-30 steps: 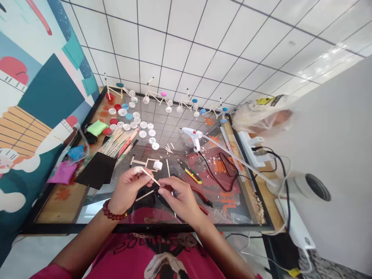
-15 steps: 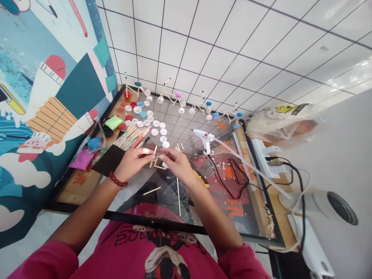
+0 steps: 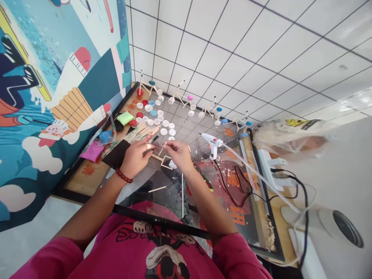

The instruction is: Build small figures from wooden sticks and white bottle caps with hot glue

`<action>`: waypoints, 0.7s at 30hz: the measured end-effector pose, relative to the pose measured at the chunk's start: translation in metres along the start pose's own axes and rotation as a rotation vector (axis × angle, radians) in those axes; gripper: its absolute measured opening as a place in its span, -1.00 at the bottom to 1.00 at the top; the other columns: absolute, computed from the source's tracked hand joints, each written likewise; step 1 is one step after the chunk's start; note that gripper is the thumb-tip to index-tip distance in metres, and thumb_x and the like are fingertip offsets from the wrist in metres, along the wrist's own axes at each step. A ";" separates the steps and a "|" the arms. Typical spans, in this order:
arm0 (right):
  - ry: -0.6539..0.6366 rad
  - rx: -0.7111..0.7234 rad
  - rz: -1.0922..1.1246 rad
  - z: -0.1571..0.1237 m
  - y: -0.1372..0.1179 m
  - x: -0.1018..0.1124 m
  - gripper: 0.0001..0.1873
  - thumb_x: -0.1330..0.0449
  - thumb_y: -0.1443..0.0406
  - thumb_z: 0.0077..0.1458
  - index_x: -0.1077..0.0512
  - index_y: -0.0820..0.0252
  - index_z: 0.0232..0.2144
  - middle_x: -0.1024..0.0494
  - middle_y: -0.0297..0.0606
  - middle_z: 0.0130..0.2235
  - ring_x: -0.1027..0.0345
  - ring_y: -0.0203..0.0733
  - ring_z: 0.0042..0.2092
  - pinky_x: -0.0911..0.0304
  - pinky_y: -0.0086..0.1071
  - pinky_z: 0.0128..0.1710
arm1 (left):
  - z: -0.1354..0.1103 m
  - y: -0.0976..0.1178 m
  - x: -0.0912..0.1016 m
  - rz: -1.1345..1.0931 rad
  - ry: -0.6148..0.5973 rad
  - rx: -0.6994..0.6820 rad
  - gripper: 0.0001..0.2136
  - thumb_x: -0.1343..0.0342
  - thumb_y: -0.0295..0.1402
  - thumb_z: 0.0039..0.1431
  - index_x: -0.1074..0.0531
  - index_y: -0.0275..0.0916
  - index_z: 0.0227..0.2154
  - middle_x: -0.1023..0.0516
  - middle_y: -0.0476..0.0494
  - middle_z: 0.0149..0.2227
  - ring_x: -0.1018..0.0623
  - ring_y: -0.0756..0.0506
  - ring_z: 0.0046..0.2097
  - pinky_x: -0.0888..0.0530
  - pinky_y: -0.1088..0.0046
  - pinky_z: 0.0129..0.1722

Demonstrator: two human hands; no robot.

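Observation:
My right hand is closed in a pinch, with a short pale wooden stick at its fingertips. Facing it, my left hand has its fingers bent together, and whatever they hold is hidden; a white wrap circles one finger. Just under both hands lies a small frame of glued wooden sticks, with a white bottle cap at its right side. Nearer my body, a loose stick and a longer one rest on the glass tabletop.
A white glue gun stands to the right, its black cord trailing. A cutter knife lies near my right forearm. Bottle caps, bundled sticks and black card are at left. Several stick figures line the back edge.
The short stick has gone from my left fingertips to my right ones. My hands have drawn a little apart, showing more of the stick frame. The camera view has shifted left.

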State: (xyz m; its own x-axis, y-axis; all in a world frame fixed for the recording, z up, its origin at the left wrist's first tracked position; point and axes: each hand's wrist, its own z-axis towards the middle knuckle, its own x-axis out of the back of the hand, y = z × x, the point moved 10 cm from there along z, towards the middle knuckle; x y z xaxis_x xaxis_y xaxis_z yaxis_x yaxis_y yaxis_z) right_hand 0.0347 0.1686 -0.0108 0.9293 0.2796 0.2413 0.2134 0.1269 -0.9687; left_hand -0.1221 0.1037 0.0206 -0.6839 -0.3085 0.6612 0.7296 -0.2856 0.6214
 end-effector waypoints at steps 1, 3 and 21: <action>-0.006 0.016 -0.033 -0.002 -0.002 -0.003 -0.80 -0.26 0.17 0.03 -0.57 0.16 -0.37 -0.59 -0.33 -0.41 -0.42 -0.24 -0.36 -0.32 -0.37 -0.25 | 0.000 0.002 -0.002 0.025 -0.016 -0.013 -0.81 -0.11 -0.47 0.16 -0.61 -0.22 -0.24 -0.65 -0.19 -0.19 -0.57 -0.18 -0.07 -0.48 0.27 0.00; -0.025 0.037 -0.090 -0.007 -0.005 -0.008 -0.82 -0.24 0.19 0.05 -0.58 0.16 -0.36 -0.61 -0.31 -0.40 -0.43 -0.23 -0.36 -0.32 -0.37 -0.25 | -0.002 0.004 -0.008 0.065 -0.054 -0.032 -0.81 -0.11 -0.49 0.15 -0.60 -0.23 -0.23 -0.64 -0.19 -0.18 -0.57 -0.20 -0.07 -0.49 0.26 -0.02; 0.014 0.052 -0.314 -0.076 -0.041 0.033 -0.76 -0.22 0.26 0.14 -0.53 0.16 -0.13 -0.59 -0.33 -0.38 -0.42 -0.26 -0.38 -0.33 -0.40 -0.27 | -0.007 0.022 -0.012 -0.097 0.003 -0.116 -0.79 -0.10 -0.47 0.20 -0.56 -0.21 -0.15 -0.63 -0.20 -0.16 -0.58 -0.18 -0.06 -0.51 0.23 0.00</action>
State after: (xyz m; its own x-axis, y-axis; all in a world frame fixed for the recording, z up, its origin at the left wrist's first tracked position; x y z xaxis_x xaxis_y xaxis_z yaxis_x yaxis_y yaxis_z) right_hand 0.0797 0.1000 0.0329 0.8248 0.2057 0.5267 0.4748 0.2538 -0.8427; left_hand -0.0977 0.0949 0.0239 -0.7513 -0.2774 0.5988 0.6557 -0.4172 0.6293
